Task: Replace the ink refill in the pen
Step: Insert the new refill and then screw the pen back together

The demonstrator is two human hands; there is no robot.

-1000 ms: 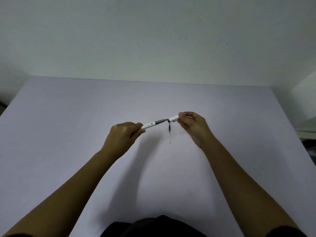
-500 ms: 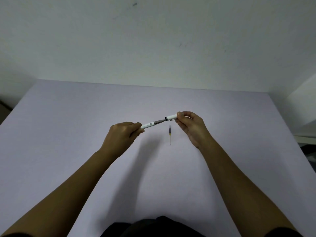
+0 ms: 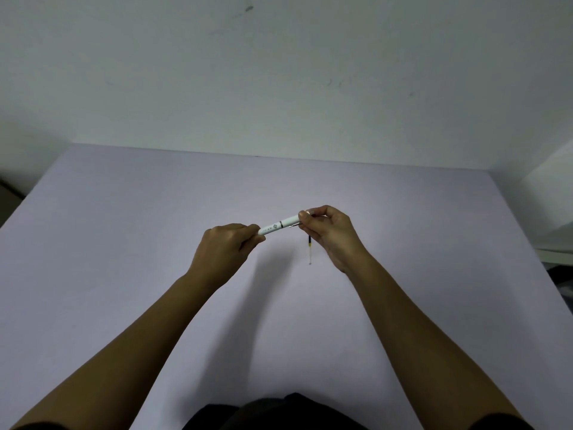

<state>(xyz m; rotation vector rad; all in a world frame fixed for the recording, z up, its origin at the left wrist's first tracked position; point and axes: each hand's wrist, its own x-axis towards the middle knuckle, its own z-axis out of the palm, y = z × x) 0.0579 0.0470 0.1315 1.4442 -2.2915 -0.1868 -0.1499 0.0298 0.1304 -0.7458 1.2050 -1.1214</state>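
Observation:
A white pen is held level above the middle of the lavender table, its two halves joined. My left hand grips the pen's left end in closed fingers. My right hand pinches the right end between thumb and fingertips. A thin ink refill, dark at the top and pale below, lies on the table just under my right hand, its upper end hidden by my fingers.
A pale wall rises behind the table's far edge. At the right edge stands a white surface beyond the table. Dark clothing shows at the bottom centre.
The gap between the pen's two halves, where a dark inner part showed, has closed: my right hand pushed its half onto the left half. The refill on the table has stayed put.

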